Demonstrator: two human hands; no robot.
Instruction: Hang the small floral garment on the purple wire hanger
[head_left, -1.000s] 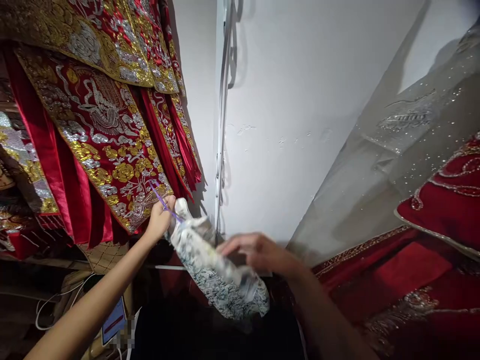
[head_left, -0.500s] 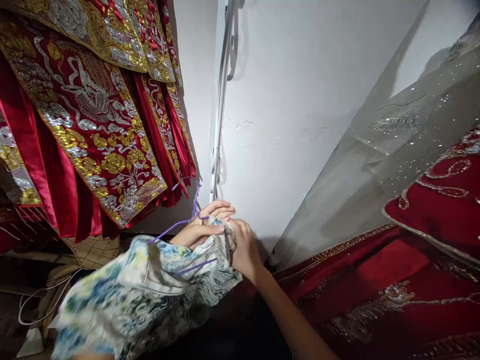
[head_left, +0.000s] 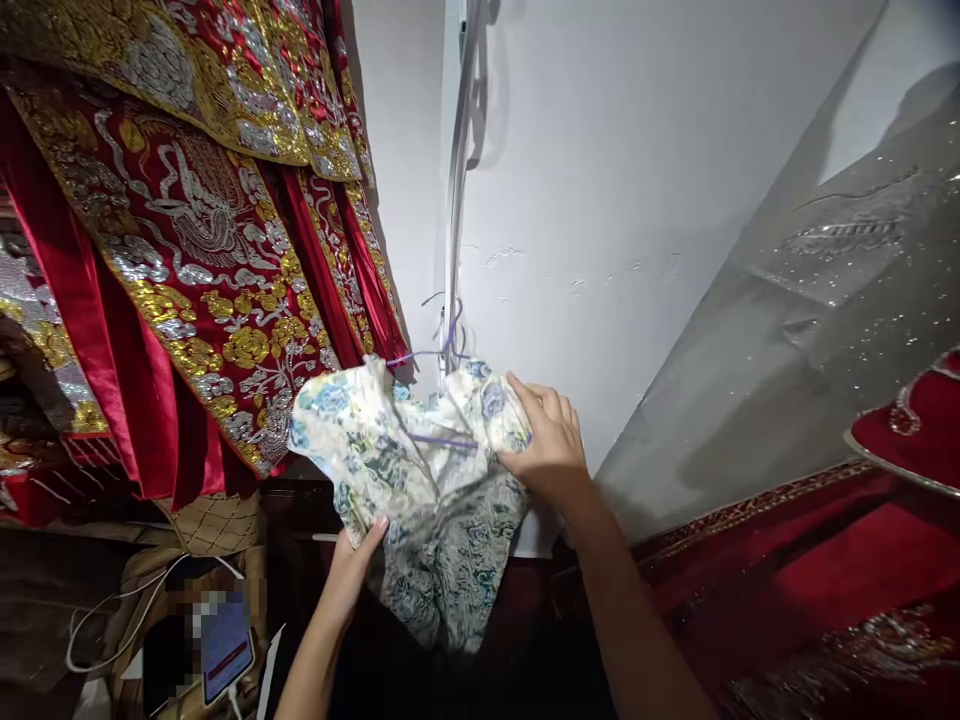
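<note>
A white floral blouse point(head_left: 450, 510) with blue, green and yellow print hangs on a purple hanger point(head_left: 442, 441). The hanger's hook stands up above the collar, in front of a metal rail; whether it catches on anything I cannot tell. My left hand point(head_left: 354, 560) pinches the blouse's lower left side, thumb on the front and fingers partly hidden behind the cloth. At the blouse's right shoulder, my right hand point(head_left: 553, 440) grips the sleeve edge between thumb and fingers.
Red sequinned costumes point(head_left: 217, 270) hang at the left. A metal rail point(head_left: 459, 180) runs down the white wall point(head_left: 585, 200). Sheer glittery fabric point(head_left: 757, 330) and red embroidered cloth point(head_left: 810, 590) are at the right. A phone point(head_left: 226, 648) with a white cable lies lower left.
The blouse has swung upright and spread out on its hanger. My left hand has come out from near the collar to the lower left side; my right hand has moved right to the shoulder.
</note>
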